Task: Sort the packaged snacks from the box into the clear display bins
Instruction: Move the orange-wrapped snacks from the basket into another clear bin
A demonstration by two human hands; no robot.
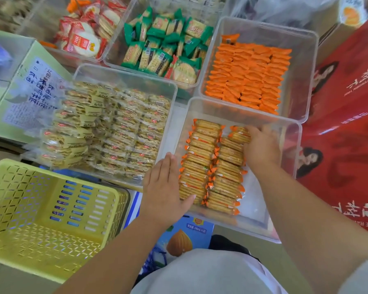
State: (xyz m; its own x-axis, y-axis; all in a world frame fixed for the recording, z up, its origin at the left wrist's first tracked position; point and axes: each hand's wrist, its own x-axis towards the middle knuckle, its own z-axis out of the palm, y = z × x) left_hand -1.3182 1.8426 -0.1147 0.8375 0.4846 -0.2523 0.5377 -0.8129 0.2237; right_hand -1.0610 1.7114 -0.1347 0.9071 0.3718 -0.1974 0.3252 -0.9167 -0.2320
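A clear display bin (293, 149) in front of me holds two rows of orange-edged cracker packs (202, 158). My right hand (261, 149) reaches into the bin and grips a cracker pack (238, 134) at the far end of the right row. My left hand (164, 185) lies flat with straight fingers against the bin's left wall, its thumb touching the near packs of the left row.
Other clear bins hold yellow-labelled packs (115, 128), orange packs (249, 75), green packs (164, 45) and red-and-white rice crackers (87, 32). A yellow plastic basket (43, 213) stands at near left. Red gift boxes (346, 132) are on the right, a green carton (28, 88) on the left.
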